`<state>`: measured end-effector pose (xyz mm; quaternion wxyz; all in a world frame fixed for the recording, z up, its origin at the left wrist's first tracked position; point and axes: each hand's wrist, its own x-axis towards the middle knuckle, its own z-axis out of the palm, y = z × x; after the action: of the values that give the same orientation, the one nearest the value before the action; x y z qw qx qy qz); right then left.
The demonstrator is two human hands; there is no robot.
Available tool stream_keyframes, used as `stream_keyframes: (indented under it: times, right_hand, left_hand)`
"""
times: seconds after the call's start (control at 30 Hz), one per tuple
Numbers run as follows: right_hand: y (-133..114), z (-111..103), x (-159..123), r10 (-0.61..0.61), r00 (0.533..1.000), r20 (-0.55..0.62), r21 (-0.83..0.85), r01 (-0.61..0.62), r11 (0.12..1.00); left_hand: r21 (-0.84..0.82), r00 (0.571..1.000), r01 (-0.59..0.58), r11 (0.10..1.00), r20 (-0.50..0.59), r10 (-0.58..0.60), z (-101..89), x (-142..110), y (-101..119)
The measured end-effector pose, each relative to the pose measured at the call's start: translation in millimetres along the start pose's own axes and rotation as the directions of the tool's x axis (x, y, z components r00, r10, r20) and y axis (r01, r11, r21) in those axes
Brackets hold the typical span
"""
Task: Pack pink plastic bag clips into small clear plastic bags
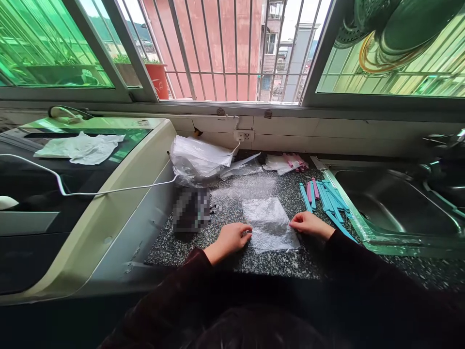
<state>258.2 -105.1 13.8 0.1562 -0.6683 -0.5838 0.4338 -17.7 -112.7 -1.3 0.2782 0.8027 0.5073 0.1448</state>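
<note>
A clear, wrinkled plastic bag [271, 224] lies flat on the speckled dark countertop [228, 257] in front of me. My left hand [232, 237] is closed at the bag's left edge, thumb and fingers pinched on it. At the right edge, my right hand [308, 225] pinches the plastic between thumb and forefinger. Several teal strips [330, 198] and a few pink strips [313, 190], like bag sealing clips, lie just beyond my right hand. Farther back are flat clear bags [279, 164] with more pink strips [296, 161] on them.
A heap of clear plastic bags [199, 160] sits at the back left, near a wall socket [244, 136]. A steel sink [399, 203] borders the counter on the right. Left stands a pale-edged appliance [134, 194], crossed by a white cable [119, 192]. A blurred-out dark item [191, 209] lies beside it.
</note>
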Motion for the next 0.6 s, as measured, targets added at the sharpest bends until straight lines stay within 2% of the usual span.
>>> stream_keyframes:
  times: [0.13,0.23,0.37,0.47,0.6]
  right_hand:
    - [-5.2,-2.6,16.0,0.034,0.999,-0.042,0.033,-0.032,0.999]
    - [-9.3,1.6,25.2,0.017,0.999,-0.051,0.043,-0.015,0.999]
    - [-14.6,4.1,25.2,-0.048,0.996,-0.069,0.061,0.052,0.997]
    - [-19.9,-0.5,17.1,-0.114,0.991,-0.075,0.088,0.120,0.989]
    - [-28.6,-10.7,3.1,-0.248,0.963,-0.108,0.121,0.261,0.958]
  left_hand:
    - [0.071,0.996,-0.040,0.997,0.078,0.034,-0.8,0.1,4.5]
    - [0.048,0.997,-0.017,0.999,0.076,0.013,-5.2,7.1,5.4]
    - [0.013,0.999,0.012,1.000,-0.031,-0.011,-9.4,19.0,3.9]
    - [-0.028,0.994,-0.010,1.000,-0.109,0.007,-9.8,27.1,2.9]
    - [-0.183,0.968,-0.036,0.982,-0.252,-0.011,-4.8,38.2,2.1]
